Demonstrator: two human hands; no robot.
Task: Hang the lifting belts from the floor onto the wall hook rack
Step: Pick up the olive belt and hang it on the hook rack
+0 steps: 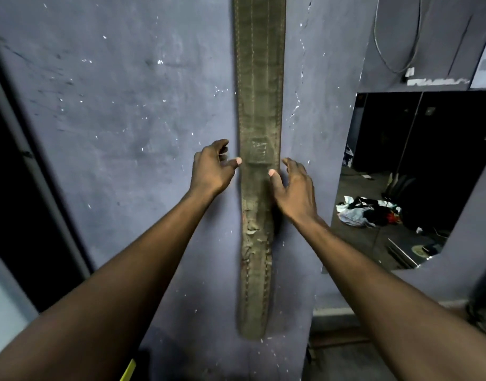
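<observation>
A long, worn olive-green lifting belt [259, 86] hangs straight down against the scuffed purple-grey wall [126, 105]; its top runs out of the frame, so the hook is hidden. Its frayed lower end reaches almost to the floor. My left hand [213, 169] hovers just left of the belt, fingers spread, thumb tip close to the belt's edge. My right hand [295, 188] is at the belt's right edge, fingers apart, thumb resting over the strap's front. Neither hand grips anything.
A wall mirror [417, 174] to the right reflects a dark room with a pile of clothes and bags on the floor. A dark doorway with a grey frame [30, 174] stands at the left. Cables [395, 50] hang on the wall at upper right.
</observation>
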